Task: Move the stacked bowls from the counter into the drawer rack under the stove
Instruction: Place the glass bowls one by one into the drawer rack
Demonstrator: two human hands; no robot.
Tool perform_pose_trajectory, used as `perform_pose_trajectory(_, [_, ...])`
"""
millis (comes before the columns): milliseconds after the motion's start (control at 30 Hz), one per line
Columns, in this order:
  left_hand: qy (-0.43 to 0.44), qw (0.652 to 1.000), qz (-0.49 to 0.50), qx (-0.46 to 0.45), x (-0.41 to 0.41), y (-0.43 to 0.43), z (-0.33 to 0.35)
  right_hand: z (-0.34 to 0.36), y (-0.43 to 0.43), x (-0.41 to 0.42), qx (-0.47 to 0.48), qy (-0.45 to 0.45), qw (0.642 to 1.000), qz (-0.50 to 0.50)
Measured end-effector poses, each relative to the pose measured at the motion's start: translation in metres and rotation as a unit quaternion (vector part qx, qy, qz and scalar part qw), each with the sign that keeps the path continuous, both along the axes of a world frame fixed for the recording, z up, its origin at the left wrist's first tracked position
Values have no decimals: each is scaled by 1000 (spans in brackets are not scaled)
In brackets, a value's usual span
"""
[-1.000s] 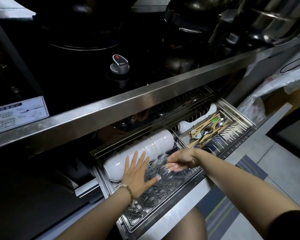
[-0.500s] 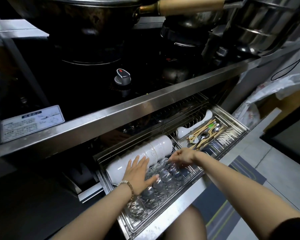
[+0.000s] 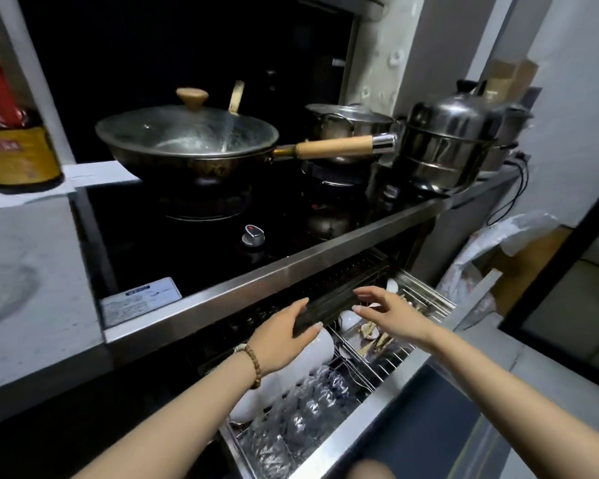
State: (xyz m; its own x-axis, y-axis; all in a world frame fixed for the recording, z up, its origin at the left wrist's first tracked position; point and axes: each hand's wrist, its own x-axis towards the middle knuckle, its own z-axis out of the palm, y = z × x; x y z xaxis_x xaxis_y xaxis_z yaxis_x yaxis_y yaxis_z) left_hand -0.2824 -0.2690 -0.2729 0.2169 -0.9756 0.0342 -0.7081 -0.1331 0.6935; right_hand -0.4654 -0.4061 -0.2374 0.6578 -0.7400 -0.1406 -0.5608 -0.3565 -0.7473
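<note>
Left hand (image 3: 284,340) covers the middle of the row of white bowls (image 3: 312,354) in the drawer rack (image 3: 426,299); bowl count cannot be determined. Right hand (image 3: 391,314) masks part of the utensil tray (image 3: 370,344); individual utensils are too small and blurred to identify. The rack's rear portion lies in shadow under the steel counter edge (image 3: 291,271). The rack's lower left corner is cut off by the bottom frame edge. Clear glassware (image 3: 301,413) at lower centre merges into glare; separate pieces are indistinct. Label (image 3: 140,300) text is illegible. The jar (image 3: 14,150) at the far left is cropped.
</note>
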Motion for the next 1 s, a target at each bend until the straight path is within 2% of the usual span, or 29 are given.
perform_pose_trajectory(200, [-16,991,23,-128,29,28,87,66,35,28,-96,-40,994,45])
perform_pose_trajectory(333, [-51,983,44,-169,62,59,130,103,64,64,-147,-69,983,87])
perform_pose_trajectory(500, [-82,978,98,-168,113,107,156,130,101,120,-121,-110,976,145])
perform_pose_trajectory(667, [-83,971,163,-156,162,159,161,141,136,176,-136,-105,964,205])
perform_pose_trajectory(1000, [-76,947,291,-115,244,257,142,123,203,277,-98,-100,945,294])
